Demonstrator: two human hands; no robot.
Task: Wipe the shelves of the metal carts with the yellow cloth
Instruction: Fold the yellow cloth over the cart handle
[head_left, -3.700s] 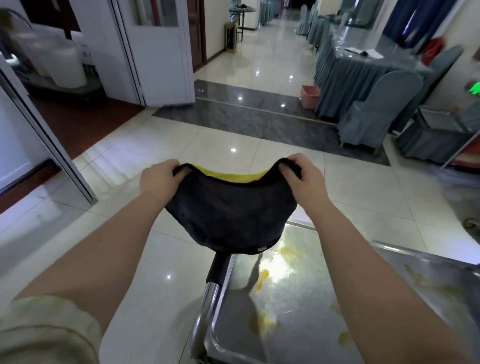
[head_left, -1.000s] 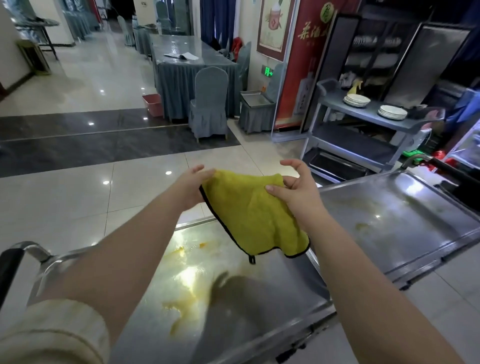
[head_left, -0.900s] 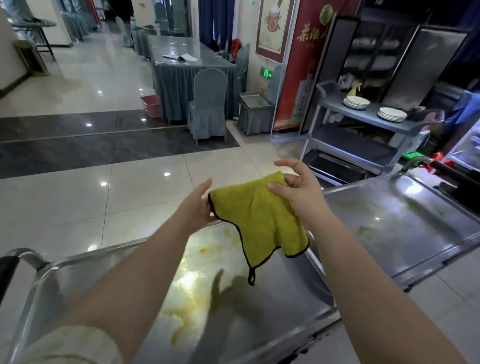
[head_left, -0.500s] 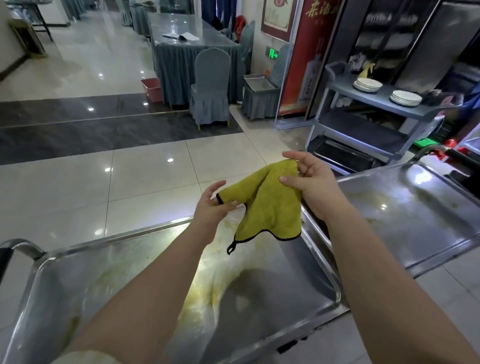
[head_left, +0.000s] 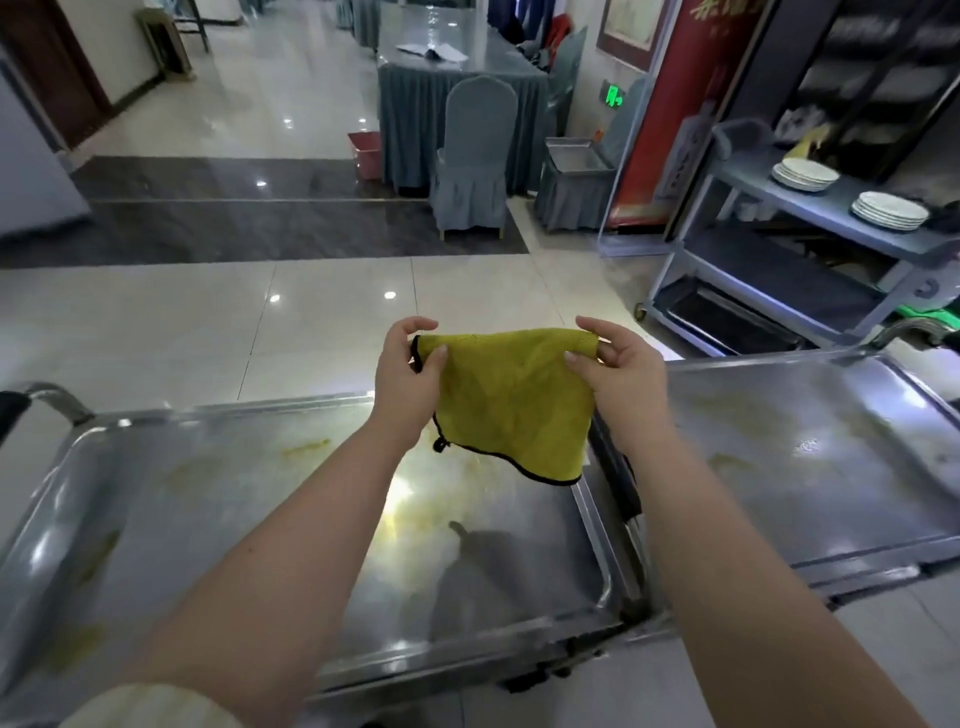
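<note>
The yellow cloth (head_left: 511, 405) is held up in the air between both hands, above the right end of the nearer metal cart (head_left: 218, 530) and not touching it. The left hand (head_left: 408, 384) pinches the upper left corner of the cloth between the thumb and the curled fingers. The right hand (head_left: 621, 379) pinches the upper right corner in the same way, with the thumb on the near side. The top edge is stretched between the hands and the rest hangs down, with a black border along the lower edge. The top shelf of this cart has yellow stains and a bright reflection of light. A second metal cart (head_left: 810, 483) stands just beside it on the right, also with pale stains. Behind it is a grey trolley (head_left: 779, 280) with two stacks of white plates (head_left: 804, 174)
</note>
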